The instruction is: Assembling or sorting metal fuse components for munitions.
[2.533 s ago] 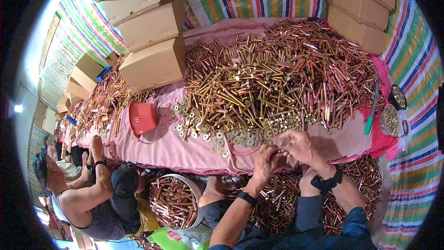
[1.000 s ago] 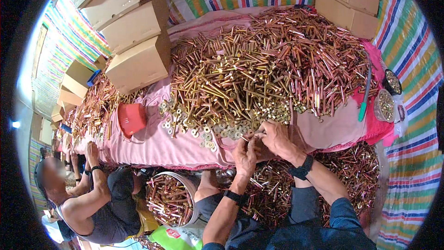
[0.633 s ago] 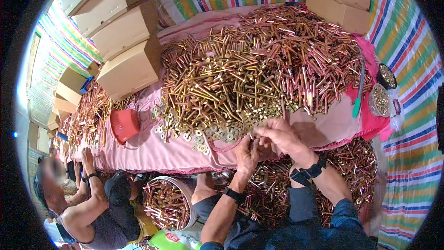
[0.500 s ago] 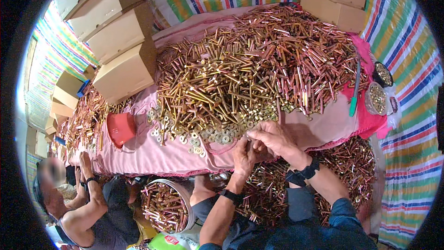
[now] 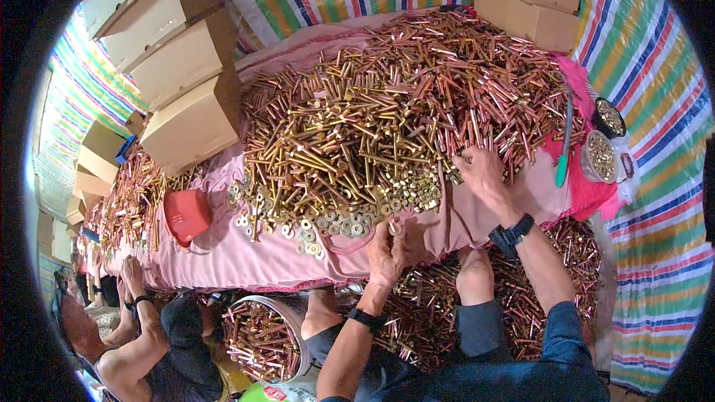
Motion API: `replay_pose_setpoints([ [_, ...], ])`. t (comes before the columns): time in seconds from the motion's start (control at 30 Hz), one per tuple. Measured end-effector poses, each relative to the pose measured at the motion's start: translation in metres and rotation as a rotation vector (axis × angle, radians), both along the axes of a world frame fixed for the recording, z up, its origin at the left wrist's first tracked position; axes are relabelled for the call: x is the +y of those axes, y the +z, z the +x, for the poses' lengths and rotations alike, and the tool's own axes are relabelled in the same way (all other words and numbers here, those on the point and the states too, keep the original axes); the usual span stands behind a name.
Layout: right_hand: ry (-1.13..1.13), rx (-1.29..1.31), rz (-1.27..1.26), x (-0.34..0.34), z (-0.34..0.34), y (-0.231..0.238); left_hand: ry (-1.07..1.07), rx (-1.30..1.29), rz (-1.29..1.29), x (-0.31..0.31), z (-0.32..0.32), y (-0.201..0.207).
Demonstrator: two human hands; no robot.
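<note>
My left hand [image 5: 387,257] is closed above the near edge of the pink cloth [image 5: 257,257], its fingertips pinching a small pale piece that I cannot make out. Beside it lie flat round washers [image 5: 354,225]. My right hand [image 5: 484,182] reaches to the near right edge of a large heap of brass-coloured bolts [image 5: 357,134]. Its fingers are curled down against the heap beside small metal nuts [image 5: 424,192], and whatever they grip is hidden.
A red plastic bowl [image 5: 186,216] stands on the left. Cardboard boxes [image 5: 190,126] are stacked behind it. A green-handled tool [image 5: 564,156] and tubs of small parts [image 5: 599,158] lie right. Below are a bucket of bolts [image 5: 298,327] and another person's hands [image 5: 132,275].
My right hand has parted from my left and moved up and right to the heap's edge. My left hand has dropped slightly and stays pinched. The whole view has shifted a little.
</note>
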State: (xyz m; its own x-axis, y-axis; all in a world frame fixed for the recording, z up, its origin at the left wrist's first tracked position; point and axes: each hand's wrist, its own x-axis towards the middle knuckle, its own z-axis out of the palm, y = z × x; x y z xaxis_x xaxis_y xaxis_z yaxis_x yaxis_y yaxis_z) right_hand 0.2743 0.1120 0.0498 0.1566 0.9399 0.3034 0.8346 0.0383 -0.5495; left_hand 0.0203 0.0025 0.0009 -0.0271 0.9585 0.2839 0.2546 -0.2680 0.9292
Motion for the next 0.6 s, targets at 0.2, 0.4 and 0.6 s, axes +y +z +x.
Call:
replay_pose_setpoints([
  [0.2,-0.046,-0.092,-0.217,0.012,-0.003,0.013,-0.085,-0.058,-0.141,-0.007,0.001,0.001],
  [0.4,0.137,0.257,-0.025,-0.035,0.017,0.013,-0.078,-0.199,-0.282,-0.007,-0.003,-0.006],
  [0.6,0.301,0.699,-0.196,-0.066,-0.018,0.067,-0.014,0.011,0.013,-0.001,-0.003,-0.011],
])
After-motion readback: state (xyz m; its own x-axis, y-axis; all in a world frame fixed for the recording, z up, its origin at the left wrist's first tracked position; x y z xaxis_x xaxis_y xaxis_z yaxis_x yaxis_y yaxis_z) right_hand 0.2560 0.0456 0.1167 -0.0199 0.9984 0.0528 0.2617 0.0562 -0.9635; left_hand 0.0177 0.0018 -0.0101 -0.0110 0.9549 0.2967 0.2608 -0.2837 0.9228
